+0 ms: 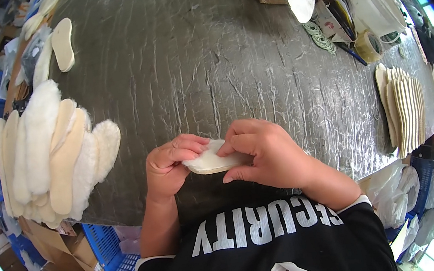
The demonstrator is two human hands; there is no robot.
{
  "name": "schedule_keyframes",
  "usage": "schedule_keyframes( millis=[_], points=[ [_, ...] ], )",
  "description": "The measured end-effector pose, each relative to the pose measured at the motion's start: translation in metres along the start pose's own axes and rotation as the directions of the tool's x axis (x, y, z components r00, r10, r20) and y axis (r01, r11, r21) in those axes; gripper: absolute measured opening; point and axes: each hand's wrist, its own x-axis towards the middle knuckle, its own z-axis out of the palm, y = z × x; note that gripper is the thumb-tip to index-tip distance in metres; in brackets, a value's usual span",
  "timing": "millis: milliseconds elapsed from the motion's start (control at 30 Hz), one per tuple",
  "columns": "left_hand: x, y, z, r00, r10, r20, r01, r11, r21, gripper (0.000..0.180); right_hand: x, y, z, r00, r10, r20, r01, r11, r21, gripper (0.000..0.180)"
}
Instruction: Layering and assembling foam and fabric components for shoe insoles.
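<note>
Close to my body, over the table's near edge, I hold a fleecy white insole [214, 159] between both hands. Its pale edge faces me, and its ends are partly covered by my fingers. My left hand [176, 157] grips the left end, fingers bent over the top. My right hand [262, 148] closes on the right end, with the thumb low at the near edge and the fingers on the fleece. At the left lies a heap of insoles, some with white fleece [45, 141] up and some with a smooth cream side [69, 160] up.
The table [164, 65] has a wrinkled dark covering. A row of cream insoles [405, 108] stands at the right. Far right are a tape roll [369, 47], green cord [319, 37] and a translucent tub [375, 7]. A blue basket [109, 251] sits below at left.
</note>
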Motion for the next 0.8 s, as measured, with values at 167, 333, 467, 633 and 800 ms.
schedule_keyframes(
  millis=[167,333,467,633,800],
  points=[
    [0.004,0.001,0.003,0.999,0.032,0.011,-0.032,0.999,0.027,0.026,0.001,-0.001,0.01,0.981,-0.164,-0.1,0.15,0.98,-0.133,0.023],
    [0.002,0.007,0.01,0.981,-0.166,-0.102,0.172,0.984,0.049,0.02,0.005,0.008,0.008,0.959,-0.245,-0.145,0.211,0.954,-0.213,0.019],
    [-0.002,0.0,0.007,0.819,-0.493,-0.294,0.432,0.867,-0.249,0.019,0.013,0.036,-0.001,0.988,0.103,-0.117,-0.118,0.984,-0.134,0.023],
    [0.007,-0.002,0.007,0.711,-0.623,-0.327,0.397,0.739,-0.544,0.034,0.012,0.064,0.014,0.925,0.365,0.106,-0.369,0.929,0.03,0.023],
    [0.022,0.004,0.016,0.829,-0.431,-0.358,0.249,0.856,-0.453,0.045,0.015,0.078,0.029,0.852,0.473,0.226,-0.524,0.772,0.361,0.025]
  ],
)
